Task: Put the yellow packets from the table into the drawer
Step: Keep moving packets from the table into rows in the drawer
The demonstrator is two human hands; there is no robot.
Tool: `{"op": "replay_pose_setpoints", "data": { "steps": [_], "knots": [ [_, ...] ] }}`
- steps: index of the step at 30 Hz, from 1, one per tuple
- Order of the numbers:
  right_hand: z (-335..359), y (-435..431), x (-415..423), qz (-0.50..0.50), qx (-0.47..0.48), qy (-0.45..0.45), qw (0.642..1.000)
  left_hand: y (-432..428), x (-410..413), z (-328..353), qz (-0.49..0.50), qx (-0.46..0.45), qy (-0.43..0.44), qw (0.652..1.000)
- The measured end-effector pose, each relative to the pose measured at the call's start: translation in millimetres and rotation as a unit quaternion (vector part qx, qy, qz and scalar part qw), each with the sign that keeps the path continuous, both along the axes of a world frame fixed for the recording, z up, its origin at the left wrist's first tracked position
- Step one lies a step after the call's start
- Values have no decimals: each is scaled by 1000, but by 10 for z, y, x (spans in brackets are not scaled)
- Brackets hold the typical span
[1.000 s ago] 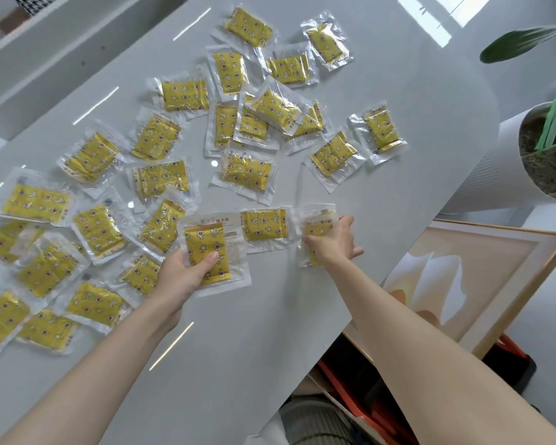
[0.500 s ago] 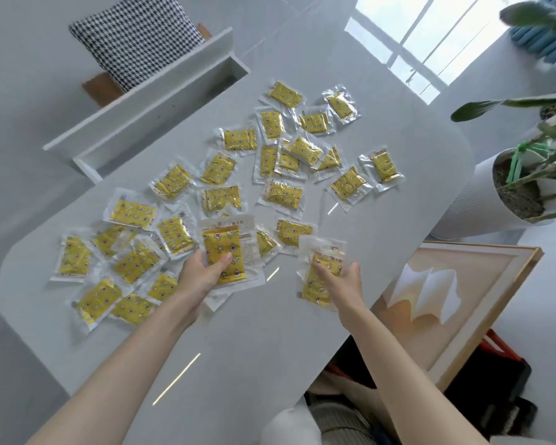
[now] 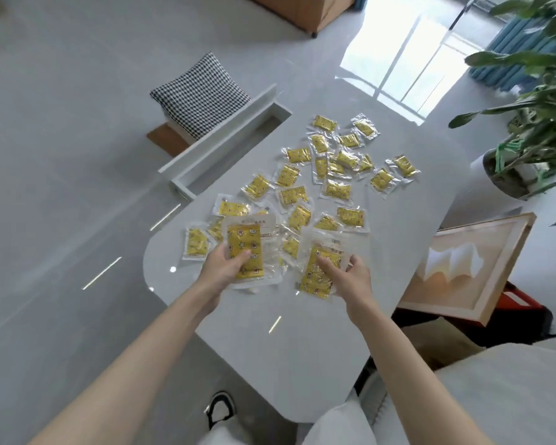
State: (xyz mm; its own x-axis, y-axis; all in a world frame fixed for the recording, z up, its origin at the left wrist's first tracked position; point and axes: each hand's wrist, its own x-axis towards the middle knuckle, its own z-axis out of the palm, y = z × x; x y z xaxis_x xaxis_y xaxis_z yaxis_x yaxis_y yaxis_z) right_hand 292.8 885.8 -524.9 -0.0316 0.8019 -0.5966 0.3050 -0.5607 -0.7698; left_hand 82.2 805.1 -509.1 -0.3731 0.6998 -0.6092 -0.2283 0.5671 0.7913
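Observation:
Several yellow packets (image 3: 336, 190) in clear wrappers lie scattered over the grey oval table (image 3: 302, 342). My left hand (image 3: 220, 268) grips one yellow packet (image 3: 244, 248) above the table's near-left part, thumb across its front. My right hand (image 3: 350, 277) holds another yellow packet (image 3: 318, 274) just to the right, fingers curled round its edge. The white drawer (image 3: 225, 142) stands pulled open at the table's far-left side, its inside mostly hidden by its wall.
A black-and-white checked cushion (image 3: 201, 94) sits on a stool beyond the drawer. A potted plant (image 3: 527, 130) stands at the right. A framed picture (image 3: 466, 268) leans low beside the table's right edge. My shoe (image 3: 220, 409) shows on the floor.
Both hands have lifted their packets off the table and drawn them towards me. The view has pulled back and risen, so the whole table and the open drawer now show.

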Motion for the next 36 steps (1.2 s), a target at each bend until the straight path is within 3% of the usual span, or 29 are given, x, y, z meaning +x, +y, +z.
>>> {"op": "replay_pose_setpoints", "data": {
  "steps": [10, 20, 26, 36],
  "knots": [
    [835, -843, -900, 26, 41, 29, 998, -1188, -885, 746, 38, 39, -7, 998],
    [1089, -979, -1795, 73, 35, 51, 995, -1510, -1754, 1118, 98, 60, -24, 993],
    [970, -703, -2505, 66, 29, 60, 996, -1256, -2424, 1142, 73, 52, 3, 996],
    [876, 192, -3938, 46, -6, 45, 998, -3, -3833, 1172, 16, 10, 10, 1000]
  ]
}}
